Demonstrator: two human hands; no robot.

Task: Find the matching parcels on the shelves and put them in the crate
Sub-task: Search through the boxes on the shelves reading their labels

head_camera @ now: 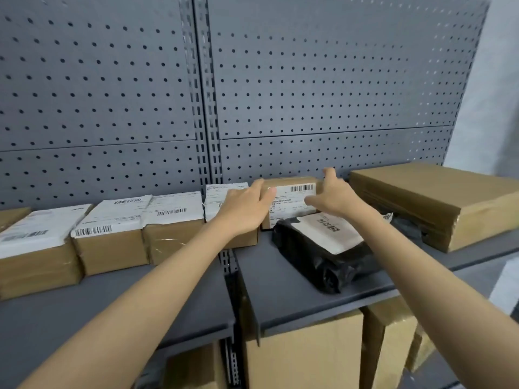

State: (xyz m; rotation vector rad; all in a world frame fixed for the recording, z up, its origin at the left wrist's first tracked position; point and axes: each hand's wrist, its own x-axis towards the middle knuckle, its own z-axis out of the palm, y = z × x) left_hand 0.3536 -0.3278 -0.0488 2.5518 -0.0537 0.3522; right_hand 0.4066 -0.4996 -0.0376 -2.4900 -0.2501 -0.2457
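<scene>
You are at the picking step. Your left hand (247, 204) lies on the left end of a small brown box (292, 197), fingers straight and flat against it. Your right hand (334, 192) comes at the right end of the same box, fingers spread and reaching over its top corner; they look loose, not yet curled round it. So both hands are open, one on each side, and the box sits between them at the back of the grey shelf (280, 282), close to the wall with holes (309, 80).

The box has a white label (292, 202) with a bar code on its front face (too small to read from here). Just in front of it lies a black bag (331, 259) with its own label, touching or almost touching the box. To the left is a row of brown boxes (112, 242) with white labels. To the right is a big flat box (438, 200). More boxes (303, 357) stand under the shelf.

The crate is not in view, so you can't tell where it is yet.

Next move, I think: squeeze the box w/ both hands and lift it up and toward you. You need to clear the black bag, so lift first, then pull back. Watch the neighbor box on the left, bc your left hand rests partly over it and could drag it along.
</scene>
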